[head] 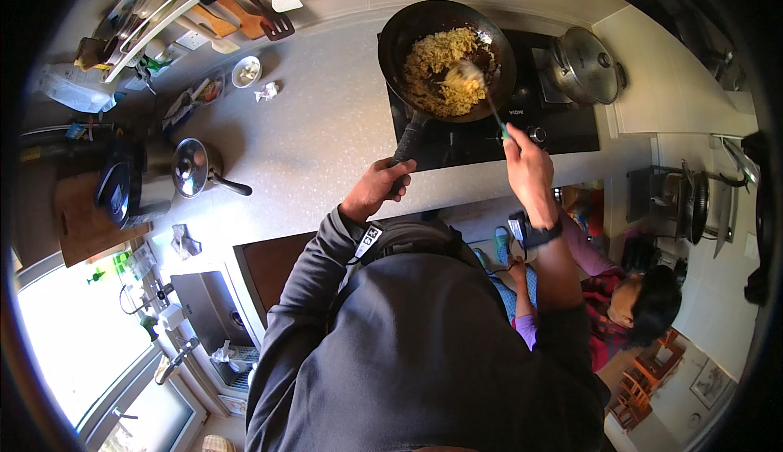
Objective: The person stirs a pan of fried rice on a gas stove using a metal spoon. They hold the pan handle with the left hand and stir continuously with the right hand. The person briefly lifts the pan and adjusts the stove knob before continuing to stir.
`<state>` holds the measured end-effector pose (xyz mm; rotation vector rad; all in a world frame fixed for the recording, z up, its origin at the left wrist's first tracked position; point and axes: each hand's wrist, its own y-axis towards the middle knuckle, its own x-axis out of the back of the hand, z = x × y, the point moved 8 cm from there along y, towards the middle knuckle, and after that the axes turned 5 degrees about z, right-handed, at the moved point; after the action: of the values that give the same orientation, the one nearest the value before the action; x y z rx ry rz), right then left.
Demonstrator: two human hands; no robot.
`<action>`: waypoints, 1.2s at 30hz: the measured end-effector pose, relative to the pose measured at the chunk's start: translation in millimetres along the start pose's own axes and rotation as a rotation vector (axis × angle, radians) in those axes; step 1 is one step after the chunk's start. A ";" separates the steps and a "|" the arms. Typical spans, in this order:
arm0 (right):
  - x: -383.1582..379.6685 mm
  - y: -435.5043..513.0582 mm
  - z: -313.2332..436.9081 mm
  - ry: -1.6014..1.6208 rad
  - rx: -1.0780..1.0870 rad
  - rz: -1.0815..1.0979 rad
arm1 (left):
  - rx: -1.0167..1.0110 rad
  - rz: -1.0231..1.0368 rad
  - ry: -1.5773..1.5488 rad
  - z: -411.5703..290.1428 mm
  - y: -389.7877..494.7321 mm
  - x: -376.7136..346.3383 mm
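Note:
A dark wok (396, 64) sits on the black glass cooktop (566, 134), holding yellowish rice-like food (443, 51) spread over its base. My left hand (374, 186) is closed around the wok's dark handle (410, 140), over the counter's front edge. In my right hand (530, 171) is the green-tipped handle of a metal cooking utensil (494, 111). Its motion-blurred head lies in the food on the wok's right side, so whether it is a ladle or a turner cannot be told. A dark band with a small device circles my right wrist.
A lidded pot (587, 67) stands at the cooktop's right rear. On the counter (318, 122) are a small white bowl (246, 72) and a lidded saucepan (194, 168). Spatulas (248, 18) hang at the back left. Another person (612, 305) is close behind my right arm. The sink (208, 305) lies left.

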<state>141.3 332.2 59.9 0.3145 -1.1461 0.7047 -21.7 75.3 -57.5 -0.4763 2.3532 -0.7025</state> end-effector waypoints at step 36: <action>-49.1 -25.1 51.2 0.915 0.081 0.306 | 0.017 -0.016 0.013 -0.9 -1.5 -0.2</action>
<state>109.6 267.3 38.6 -0.1315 -0.2882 1.0184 -21.9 74.5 -55.9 -0.4848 2.3565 -0.7339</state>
